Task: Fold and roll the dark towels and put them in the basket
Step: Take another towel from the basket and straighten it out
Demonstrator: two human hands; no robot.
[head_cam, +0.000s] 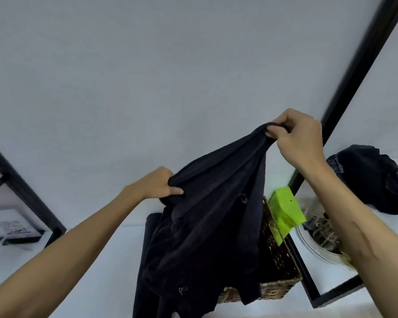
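Hanging in the centre of the frame, a dark towel [207, 216] is held up in the air by both hands and droops in loose folds toward the bottom edge. The right hand [296, 136], in the upper right of centre, is closed with thumb and fingers pinched on the towel's highest bunched edge. The left hand [157, 183], lower and to the left of centre, is curled tight around another gathered part of the same edge, so the cloth slopes down from right to left between them. Both bare forearms reach in from the lower corners.

Behind and partly hidden by the towel, a woven basket [276, 267] stands on the white table [97, 278] at lower right of centre; its inside cannot be made out. A bright green packet [285, 212] sits just beside the basket's far right rim. Further right, a mirror with a black frame [308, 281] leans against the wall and shows a reflection of the basket. At the right edge, another pile of dark cloth [375, 177] lies on a white surface. At far left stands a black-framed shelf [21, 191].
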